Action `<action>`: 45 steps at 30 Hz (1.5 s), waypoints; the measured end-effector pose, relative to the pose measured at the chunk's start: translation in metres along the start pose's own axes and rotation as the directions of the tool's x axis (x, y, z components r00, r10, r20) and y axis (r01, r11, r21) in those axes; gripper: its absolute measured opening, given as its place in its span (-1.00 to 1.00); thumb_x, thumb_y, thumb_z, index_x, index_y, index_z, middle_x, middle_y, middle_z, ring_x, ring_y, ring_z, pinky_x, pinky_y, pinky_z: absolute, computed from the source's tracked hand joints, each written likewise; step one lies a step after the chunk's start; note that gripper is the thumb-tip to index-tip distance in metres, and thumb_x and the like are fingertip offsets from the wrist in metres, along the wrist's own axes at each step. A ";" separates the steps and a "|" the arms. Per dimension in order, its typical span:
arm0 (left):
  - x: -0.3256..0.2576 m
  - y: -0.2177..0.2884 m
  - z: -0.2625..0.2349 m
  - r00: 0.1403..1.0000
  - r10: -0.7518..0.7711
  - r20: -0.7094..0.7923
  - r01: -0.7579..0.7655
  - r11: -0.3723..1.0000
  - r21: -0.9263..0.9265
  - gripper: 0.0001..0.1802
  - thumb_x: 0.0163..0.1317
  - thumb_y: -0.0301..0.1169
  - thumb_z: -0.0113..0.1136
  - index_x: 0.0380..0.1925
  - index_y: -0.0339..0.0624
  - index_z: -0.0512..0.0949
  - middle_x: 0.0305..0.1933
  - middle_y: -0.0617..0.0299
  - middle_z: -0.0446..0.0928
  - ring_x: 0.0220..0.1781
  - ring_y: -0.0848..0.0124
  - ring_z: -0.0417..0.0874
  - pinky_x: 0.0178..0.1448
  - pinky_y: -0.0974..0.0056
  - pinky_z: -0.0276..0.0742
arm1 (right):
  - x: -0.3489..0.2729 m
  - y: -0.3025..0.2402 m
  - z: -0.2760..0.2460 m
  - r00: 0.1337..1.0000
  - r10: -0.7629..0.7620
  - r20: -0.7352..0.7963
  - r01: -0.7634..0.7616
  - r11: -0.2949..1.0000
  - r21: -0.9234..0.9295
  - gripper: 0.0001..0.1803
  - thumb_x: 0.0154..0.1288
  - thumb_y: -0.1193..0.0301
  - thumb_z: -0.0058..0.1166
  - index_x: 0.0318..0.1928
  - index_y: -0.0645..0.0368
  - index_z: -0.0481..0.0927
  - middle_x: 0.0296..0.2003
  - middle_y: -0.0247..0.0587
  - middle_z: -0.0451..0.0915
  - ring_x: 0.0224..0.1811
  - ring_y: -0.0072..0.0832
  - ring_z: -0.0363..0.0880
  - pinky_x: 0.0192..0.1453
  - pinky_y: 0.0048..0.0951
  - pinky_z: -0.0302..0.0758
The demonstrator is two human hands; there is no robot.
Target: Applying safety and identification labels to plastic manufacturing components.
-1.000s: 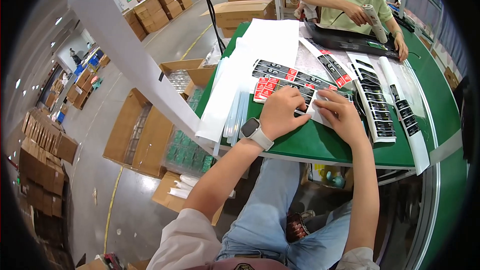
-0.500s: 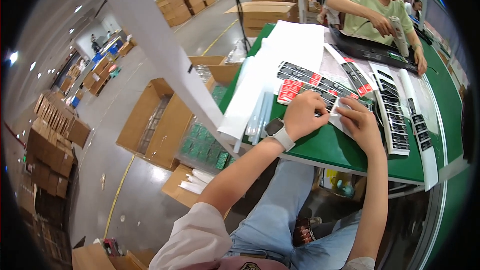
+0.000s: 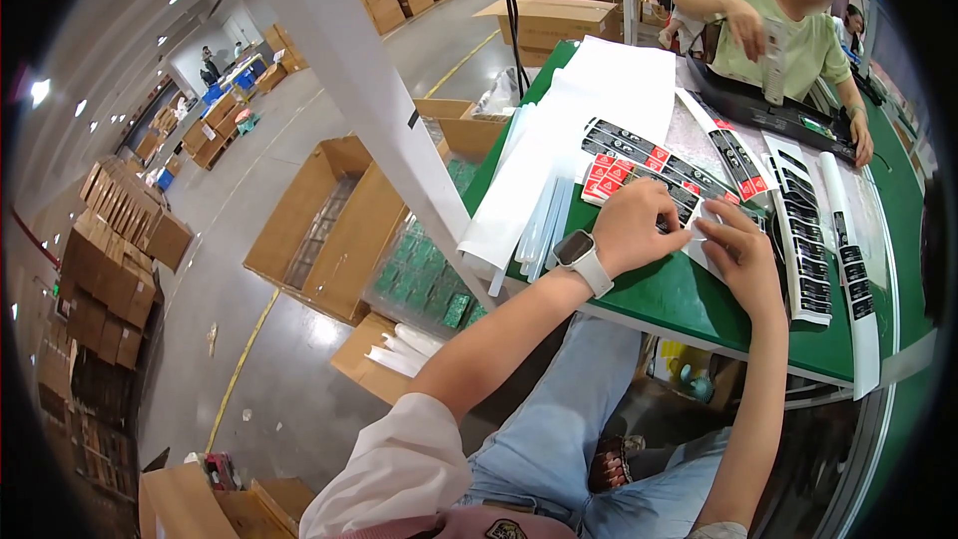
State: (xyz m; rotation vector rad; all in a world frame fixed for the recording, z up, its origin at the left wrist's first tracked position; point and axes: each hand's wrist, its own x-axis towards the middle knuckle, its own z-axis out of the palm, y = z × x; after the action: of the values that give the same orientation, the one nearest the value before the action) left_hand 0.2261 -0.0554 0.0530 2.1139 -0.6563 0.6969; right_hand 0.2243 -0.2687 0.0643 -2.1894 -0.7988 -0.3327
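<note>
My left hand (image 3: 641,228) is over the green table near its front edge, wrist in a watch with a pale strap (image 3: 587,262). Its thumb and forefinger are pinched together; whatever is between them is too small to make out. Close on its right, my right hand (image 3: 748,258) has its fingers bent over a white strip (image 3: 702,258) that lies partly under both hands. Just beyond are black label sheets (image 3: 627,143) and red-and-white warning labels (image 3: 607,176), partly hidden by my left hand.
More black label strips (image 3: 801,240) and a long white strip (image 3: 851,279) lie to the right. White sheets (image 3: 609,80) and translucent tubes (image 3: 544,225) are at left. Across the table, a co-worker (image 3: 798,10) holds a tool over a black panel (image 3: 738,105). A white post (image 3: 349,60) and open cartons (image 3: 339,230) stand left.
The whole view has shifted, so the table and hands appear further right. My right fingertips have come slightly away from my left hand. The co-worker's tool hand has moved a little.
</note>
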 end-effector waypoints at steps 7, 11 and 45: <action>-0.005 0.005 0.001 0.984 0.172 0.046 -0.177 0.965 0.195 -0.83 -0.11 -0.39 0.39 -0.60 -0.19 0.57 -0.47 0.18 0.55 -0.32 0.21 0.59 -0.21 0.15 0.52 | 0.001 0.001 0.003 1.000 0.027 -0.007 -0.027 0.999 0.030 -0.64 0.13 0.68 0.19 -0.04 0.17 0.70 0.11 -0.10 0.58 0.15 -0.30 0.58 -0.08 -0.47 0.59; -0.006 0.001 0.000 0.994 0.106 0.030 -0.109 0.986 0.125 -0.85 -0.11 -0.41 0.38 -0.61 -0.19 0.57 -0.46 0.17 0.55 -0.31 0.21 0.60 -0.21 0.17 0.53 | 0.001 0.001 0.003 1.000 -0.009 -0.020 0.009 1.000 0.022 -0.64 0.14 0.68 0.18 -0.03 0.17 0.70 0.11 -0.10 0.58 0.15 -0.30 0.58 -0.06 -0.45 0.59; -0.056 0.087 -0.031 0.760 0.545 -0.355 -0.305 0.780 0.546 -0.82 0.02 -0.47 0.35 -0.36 -0.21 0.57 -0.18 0.17 0.61 -0.12 0.21 0.65 0.01 0.02 0.40 | -0.035 -0.110 0.017 0.930 0.331 -0.159 -0.162 0.759 0.631 -0.84 0.27 0.50 0.19 -0.24 0.39 0.61 -0.36 -0.33 0.59 -0.26 -0.63 0.50 -0.09 -0.57 0.40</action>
State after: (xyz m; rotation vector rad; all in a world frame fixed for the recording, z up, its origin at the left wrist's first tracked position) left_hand 0.1211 -0.0654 0.0775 2.0508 -0.7513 1.7578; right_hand 0.1274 -0.2154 0.1001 -1.5626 -0.3764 -0.1848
